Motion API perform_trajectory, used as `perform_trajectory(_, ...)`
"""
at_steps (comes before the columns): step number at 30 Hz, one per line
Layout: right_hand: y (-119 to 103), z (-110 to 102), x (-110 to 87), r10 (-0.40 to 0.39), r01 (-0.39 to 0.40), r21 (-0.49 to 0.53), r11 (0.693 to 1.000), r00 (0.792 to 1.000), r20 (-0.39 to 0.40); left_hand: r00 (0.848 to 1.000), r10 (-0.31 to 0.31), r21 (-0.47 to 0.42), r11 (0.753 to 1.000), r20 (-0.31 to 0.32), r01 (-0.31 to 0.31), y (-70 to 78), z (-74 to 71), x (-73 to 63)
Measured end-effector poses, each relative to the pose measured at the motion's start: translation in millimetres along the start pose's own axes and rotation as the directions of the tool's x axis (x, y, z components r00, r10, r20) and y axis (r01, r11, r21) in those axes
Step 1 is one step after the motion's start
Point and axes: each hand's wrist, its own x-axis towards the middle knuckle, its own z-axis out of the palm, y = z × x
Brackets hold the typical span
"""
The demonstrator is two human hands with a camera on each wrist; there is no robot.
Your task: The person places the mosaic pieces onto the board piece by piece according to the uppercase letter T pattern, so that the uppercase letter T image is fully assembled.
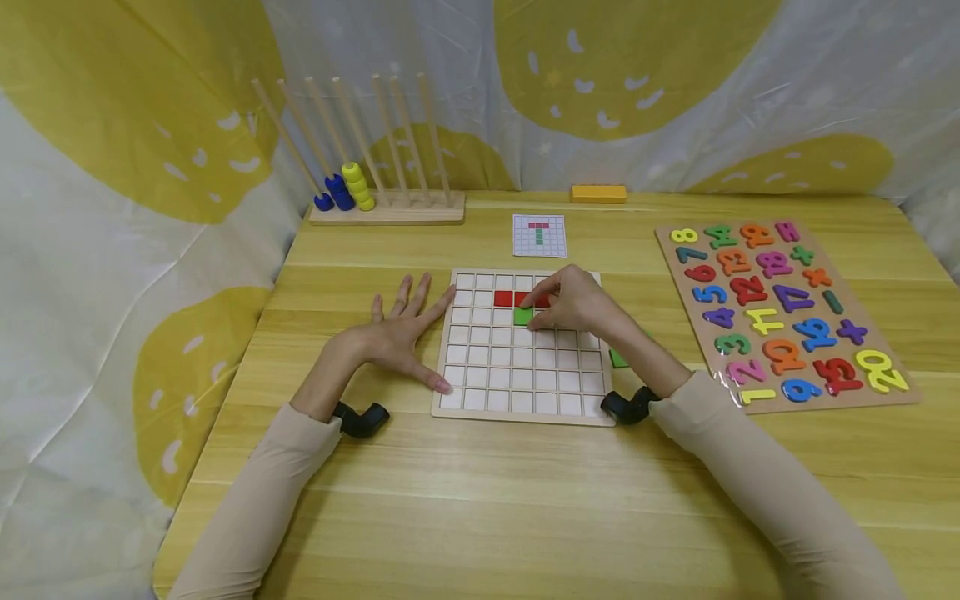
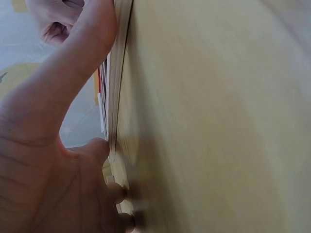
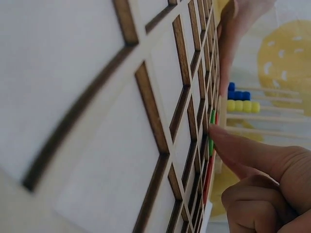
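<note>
Left of centre on my feed: left hand, fingers spread wide, thumb touching left edge of grid board. Mid-frame, green tile sits just below row of red tiles, directly left of right hand's fingertips; square, so no long axis to favour. Right hand clearly nearer, thumb and index pinching tile's right side. Tile against cell is what I'd watch; can't tell if it's fully seated. Farther right, second green piece, partly hidden by right forearm.
</note>
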Motion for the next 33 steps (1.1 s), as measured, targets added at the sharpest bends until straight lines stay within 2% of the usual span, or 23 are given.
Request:
perform_trajectory(8,9.2,-16.3,-14.7,0.014,-0.015,-0.041,0.999,1.000,-0.023,1.000,-0.001,0.016,1.000,0.003,0.001,3.0,-0.3,0.9)
perform_trajectory(17,42.8,-58.1,-59.2,0.038,-0.041,-0.064,0.997,0.998,-0.043,1.000,-0.003,0.021,1.000,0.004,0.003,3.3,-0.5,-0.7)
perform_trajectory(21,61.9,-71.7,-78.8,0.085,-0.087,-0.051,0.995,0.996,-0.040,1.000,-0.003,0.035,0.999,0.001,0.003,2.3,0.0,0.1)
perform_trajectory(26,81.4,-77.1,-94.7,0.118,-0.118,-0.051,0.992,0.993,-0.022,1.000,-0.003,0.032,0.999,0.000,0.003,1.5,0.0,0.1)
perform_trajectory(33,91.4,-72.2,-99.3,0.158,-0.157,0.013,0.987,0.987,-0.012,1.000,0.002,0.026,1.000,-0.002,-0.002,0.8,0.5,1.3)
